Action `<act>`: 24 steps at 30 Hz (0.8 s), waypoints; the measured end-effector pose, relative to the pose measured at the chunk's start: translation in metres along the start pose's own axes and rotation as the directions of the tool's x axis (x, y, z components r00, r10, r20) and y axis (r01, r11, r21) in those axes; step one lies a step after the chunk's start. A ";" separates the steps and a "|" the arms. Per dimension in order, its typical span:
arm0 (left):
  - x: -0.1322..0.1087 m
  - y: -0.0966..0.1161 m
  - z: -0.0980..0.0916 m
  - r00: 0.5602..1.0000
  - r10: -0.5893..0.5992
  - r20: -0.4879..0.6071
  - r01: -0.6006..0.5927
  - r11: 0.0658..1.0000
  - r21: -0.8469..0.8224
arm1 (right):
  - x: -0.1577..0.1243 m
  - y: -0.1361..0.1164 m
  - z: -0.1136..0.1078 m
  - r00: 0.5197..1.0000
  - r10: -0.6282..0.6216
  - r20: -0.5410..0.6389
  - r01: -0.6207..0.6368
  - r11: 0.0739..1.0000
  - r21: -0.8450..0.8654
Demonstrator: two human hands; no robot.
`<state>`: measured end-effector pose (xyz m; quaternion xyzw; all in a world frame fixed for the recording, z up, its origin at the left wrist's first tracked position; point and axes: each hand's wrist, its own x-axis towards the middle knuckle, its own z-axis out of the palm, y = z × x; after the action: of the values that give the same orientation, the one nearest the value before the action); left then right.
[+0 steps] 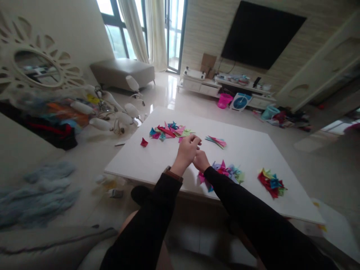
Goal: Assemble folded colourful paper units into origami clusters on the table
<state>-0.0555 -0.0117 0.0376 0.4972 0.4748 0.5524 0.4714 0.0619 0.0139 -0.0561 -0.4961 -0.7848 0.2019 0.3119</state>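
Five placements noted on the white table [247, 150]

The left hand [188, 149] and right hand [201, 161] met above the middle of the table, wrists turned inward. Fingers of both were curled and nearly closed, tips close together; whether a small piece of paper sat between them could not be told. Bringing both sets of tips to one spot would suit fine handling.

Folded paper, by position on the table:
- mixed-colour heap [170, 132], left part, beyond the left hand;
- lone red piece [144, 142], near the left edge, apart from that heap;
- fanned bundle of flat strips [216, 141], centre, just beyond the hands;
- pastel and pink heap [223, 171], near edge, partly hidden by the right forearm;
- red, yellow and blue heap [272, 183], right end.

Judgement: the heaps were probably kept apart to avoid mixing, and the strips set centrally for easy reach by either hand. The middle pair of groups lay nearest the hands.

Writing: none legible. Beyond the table's far edge, a blue-and-white box [240, 101] showed a round design, any print too small to read; the wall screen [261, 35] was dark, with no brand discernible.
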 end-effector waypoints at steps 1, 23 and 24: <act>-0.001 -0.003 0.004 1.000 -0.005 -0.001 0.005 1.000 0.018 | -0.014 0.005 -0.022 0.999 0.017 -0.051 -0.016 1.000 0.020; -0.008 -0.041 0.110 0.923 -0.074 0.377 0.122 0.987 -0.105 | -0.102 0.038 -0.170 0.944 -0.220 -0.247 0.184 0.970 -0.161; -0.008 -0.043 0.114 0.928 -0.062 0.367 0.111 0.987 -0.113 | -0.101 0.037 -0.171 0.943 -0.213 -0.257 0.179 0.973 -0.148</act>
<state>0.0602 -0.0083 0.0002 0.5368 0.3636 0.4602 0.6065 0.2360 -0.0609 0.0156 -0.4565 -0.7910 0.0513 0.4040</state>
